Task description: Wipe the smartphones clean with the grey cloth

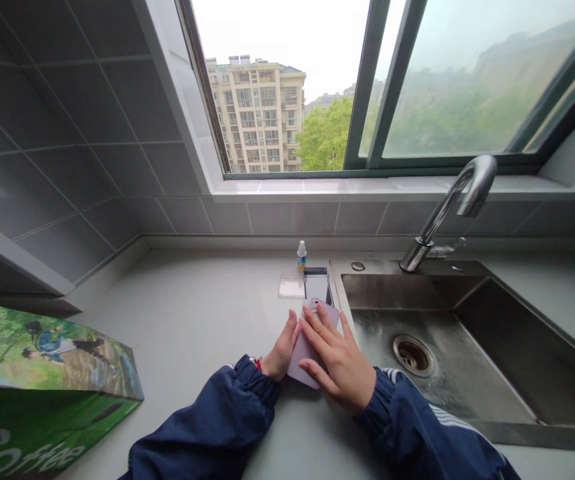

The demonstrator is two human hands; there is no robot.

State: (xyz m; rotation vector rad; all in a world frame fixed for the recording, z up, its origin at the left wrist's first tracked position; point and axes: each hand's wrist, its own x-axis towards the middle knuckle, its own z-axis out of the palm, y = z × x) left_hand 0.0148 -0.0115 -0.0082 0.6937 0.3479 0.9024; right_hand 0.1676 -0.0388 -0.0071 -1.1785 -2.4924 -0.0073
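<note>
A pale purple smartphone (297, 369) is tilted over the counter, its back with the camera at the top facing up. My left hand (280, 350) grips it along the left edge, the fingers hidden beneath. Across the phone's back my right hand (336, 363) lies flat, fingers apart, the tips near the camera. Just beyond the phone are a pale flat item with a dark top edge (316, 285) and a clear phone case (291, 287). Behind these stands a small spray bottle (302, 256) with a white top.
To the right is a steel sink (492, 373) with a drain (414, 355) and a chrome faucet (447, 207). A green box with "Coffee" lettering (42, 420) sits at the left. The white counter (192, 300) runs below a tiled wall and a window.
</note>
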